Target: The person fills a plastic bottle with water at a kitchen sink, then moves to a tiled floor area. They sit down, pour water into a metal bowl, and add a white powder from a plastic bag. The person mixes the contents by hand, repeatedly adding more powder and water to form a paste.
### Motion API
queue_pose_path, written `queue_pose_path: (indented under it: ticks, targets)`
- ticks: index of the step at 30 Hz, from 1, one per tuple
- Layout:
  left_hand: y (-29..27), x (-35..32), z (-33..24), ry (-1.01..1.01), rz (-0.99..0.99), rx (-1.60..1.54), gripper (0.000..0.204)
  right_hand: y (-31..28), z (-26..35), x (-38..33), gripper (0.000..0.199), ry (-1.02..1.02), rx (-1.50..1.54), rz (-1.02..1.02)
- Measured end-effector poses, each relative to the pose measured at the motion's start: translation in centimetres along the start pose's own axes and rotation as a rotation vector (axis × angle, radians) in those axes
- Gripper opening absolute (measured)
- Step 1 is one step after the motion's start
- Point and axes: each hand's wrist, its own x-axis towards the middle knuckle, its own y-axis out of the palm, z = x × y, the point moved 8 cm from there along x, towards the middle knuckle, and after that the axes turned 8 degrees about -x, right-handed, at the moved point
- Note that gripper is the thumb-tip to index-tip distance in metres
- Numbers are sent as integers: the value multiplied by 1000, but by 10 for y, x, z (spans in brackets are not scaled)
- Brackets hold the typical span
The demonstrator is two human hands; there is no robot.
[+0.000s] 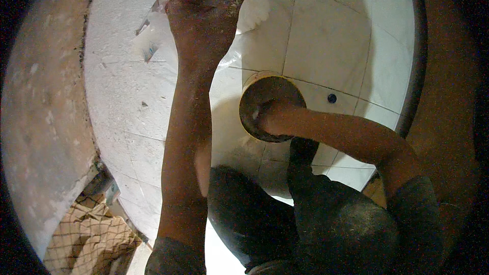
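Observation:
My left hand [206, 5] reaches to the far side, over a crumpled clear plastic bag [149, 40]. Its fingers look bent and closed on the plastic, though their tips are mostly hidden. White material [253, 15] shows beside the hand, on its right. My right hand [269, 117] is down inside a round, open-topped container [248, 91] with a yellowish rim. The container's dark interior hides those fingers, so whether they hold anything does not show. The container stands on pale tiles [326, 46] in front of my legs.
A small dark round piece [331, 98] lies on the tiles, right of the container. White dust and small chips cover the left tiles [132, 107]. Beyond them runs a rough, stained wall or floor strip [46, 102]. Crumpled brown paper [94, 234] lies at lower left.

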Motion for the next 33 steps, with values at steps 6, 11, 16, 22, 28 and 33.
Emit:
queue_pose_path:
  ticks: [6, 11, 16, 22, 28, 33]
  targets:
    - [13, -9, -5, 159, 129, 234, 27, 47, -38, 20, 32, 340, 339, -304]
    - [-3, -17, 1, 51, 141, 229, 24, -26, -9, -3, 34, 87, 122, -233]
    - [18, -5, -3, -33, 83, -137, 17, 11, -20, -9, 34, 188, -40, -77]
    - [17, 15, -23, 164, 27, -71, 20, 37, -36, 11, 34, 116, -13, -41]
    - [16, 45, -52, 76, -33, -154, 20, 14, -31, -11, 35, 48, -152, -252]
    - [34, 101, -37, -1, -77, -126, 29, 39, 6, 27, 38, -23, -96, -205]
